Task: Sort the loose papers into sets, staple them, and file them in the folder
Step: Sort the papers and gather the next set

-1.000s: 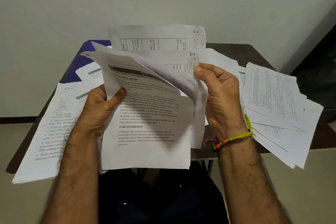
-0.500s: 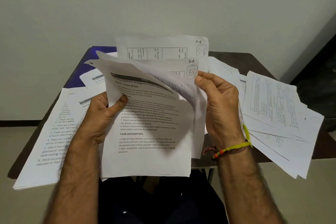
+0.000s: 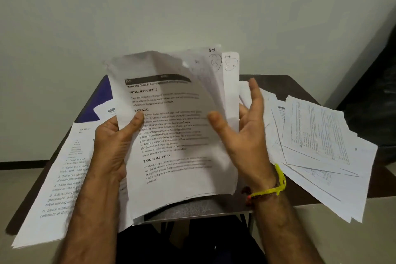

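A person sits at a small dark table (image 3: pixel 278 80), holding a sheaf of printed pages (image 3: pixel 177 130) upright above the lap, probably so the headings and corner marks can be read. The left hand (image 3: pixel 111 146) grips the sheaf's left edge, thumb pressed across the front page, which appears to keep the pages together. The right hand (image 3: pixel 242 135) is spread wide at the right edge, fingers straight and gripping nothing, seemingly leafing through. Handwritten codes are circled on the back sheets' top corners, likely set labels. Loose papers lie fanned on the right (image 3: pixel 321 146), and a second pile (image 3: pixel 62 178) overhangs the table on the left. A blue folder (image 3: pixel 96 103) lies partly buried at the far left. No stapler is visible.
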